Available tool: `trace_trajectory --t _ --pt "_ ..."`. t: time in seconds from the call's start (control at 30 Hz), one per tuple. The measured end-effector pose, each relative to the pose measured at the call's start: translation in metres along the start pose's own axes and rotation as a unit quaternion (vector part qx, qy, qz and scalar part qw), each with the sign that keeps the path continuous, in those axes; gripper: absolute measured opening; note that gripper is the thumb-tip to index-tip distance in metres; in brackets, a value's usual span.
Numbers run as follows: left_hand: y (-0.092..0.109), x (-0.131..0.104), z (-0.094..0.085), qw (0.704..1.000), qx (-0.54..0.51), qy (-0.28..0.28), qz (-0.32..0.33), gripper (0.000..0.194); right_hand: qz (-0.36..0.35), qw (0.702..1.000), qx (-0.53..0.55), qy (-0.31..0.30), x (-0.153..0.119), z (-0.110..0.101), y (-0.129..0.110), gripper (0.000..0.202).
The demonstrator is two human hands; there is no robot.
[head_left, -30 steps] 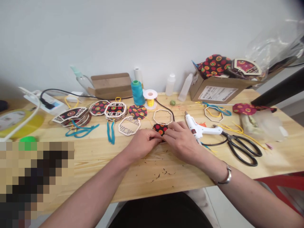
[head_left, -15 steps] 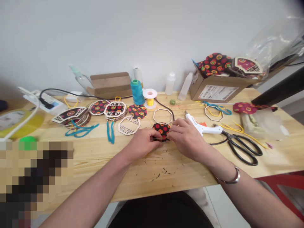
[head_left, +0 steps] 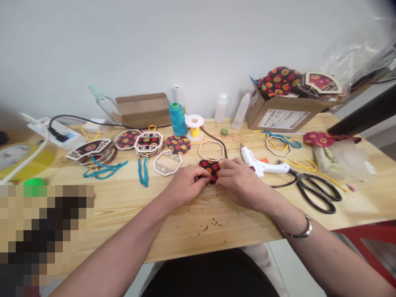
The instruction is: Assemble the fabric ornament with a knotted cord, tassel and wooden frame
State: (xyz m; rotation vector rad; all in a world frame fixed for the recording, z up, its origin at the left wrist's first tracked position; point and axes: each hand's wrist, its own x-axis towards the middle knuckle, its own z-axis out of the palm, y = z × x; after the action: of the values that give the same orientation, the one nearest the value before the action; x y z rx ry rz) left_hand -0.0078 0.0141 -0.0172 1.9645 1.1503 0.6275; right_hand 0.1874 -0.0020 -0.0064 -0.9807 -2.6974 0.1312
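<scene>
A dark fabric piece (head_left: 211,166) with red and orange round motifs lies on the table between my hands. My left hand (head_left: 188,184) is closed, thumb and fingers pinched on the left and lower edge of this piece. From the other side my right hand (head_left: 240,180) grips its right edge, fingers bent together and partly hiding it. Whether a thin cord is between the fingertips I cannot make out. Just behind the piece lies a pale scalloped frame (head_left: 211,142). A lattice frame (head_left: 168,163) is left of my left hand, and a white glue gun (head_left: 262,166) lies right of my right hand.
Black-handled scissors (head_left: 320,192) and yellow cord (head_left: 305,166) lie at the right. Behind stand a teal thread cone (head_left: 178,119), a yellow cord spool (head_left: 194,131), and a cardboard box (head_left: 284,115). Finished-looking ornaments (head_left: 149,142) with teal cords lie left. Dark scraps (head_left: 213,224) dot the front.
My left fingertips have shifted slightly up and in over the fabric piece. The thin yellow line that stretched between my hands no longer shows clearly. The view has moved a little.
</scene>
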Motion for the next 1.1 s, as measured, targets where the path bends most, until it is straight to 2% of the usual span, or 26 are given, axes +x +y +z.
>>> trace_trajectory --t 0.17,0.27,0.33,0.4,0.47,0.53,0.6,0.7,0.9,1.1 --pt "-0.001 0.0 0.001 0.999 0.021 0.005 0.031 0.019 0.002 1.0 -0.02 -0.004 0.001 0.002 0.0 0.014" --pt "0.0 0.0 0.0 0.999 0.022 0.007 0.028 0.02 0.008 1.0 -0.022 0.0 0.001 0.002 -0.001 0.015" --pt "0.001 0.0 -0.002 1.0 -0.001 0.009 0.003 0.019 0.02 1.0 -0.011 0.013 0.002 0.0 -0.002 0.018" --pt "0.002 0.001 -0.005 0.997 -0.063 0.005 -0.053 0.018 0.043 0.998 0.021 0.033 0.002 -0.002 -0.002 0.019" --pt "0.003 0.002 -0.01 0.979 -0.161 0.001 -0.124 0.019 0.07 0.994 0.06 0.058 0.003 -0.004 -0.001 0.019" --pt "0.004 0.003 -0.015 0.948 -0.261 0.006 -0.183 0.02 0.09 0.988 0.09 0.087 0.003 -0.005 0.001 0.019" --pt "0.005 0.003 -0.018 0.918 -0.328 0.012 -0.221 0.02 0.096 0.984 0.103 0.113 0.002 -0.005 0.004 0.019" --pt "0.005 0.004 -0.021 0.893 -0.372 0.009 -0.251 0.02 0.094 0.981 0.107 0.13 0.002 -0.004 0.007 0.021" --pt "0.004 0.002 -0.022 0.884 -0.392 -0.014 -0.255 0.018 0.109 0.972 0.114 0.173 0.001 -0.002 0.011 0.018" --pt "0.002 0.001 -0.026 0.903 -0.355 -0.097 -0.223 0.018 0.191 0.938 0.131 0.259 -0.001 -0.007 0.018 0.015"
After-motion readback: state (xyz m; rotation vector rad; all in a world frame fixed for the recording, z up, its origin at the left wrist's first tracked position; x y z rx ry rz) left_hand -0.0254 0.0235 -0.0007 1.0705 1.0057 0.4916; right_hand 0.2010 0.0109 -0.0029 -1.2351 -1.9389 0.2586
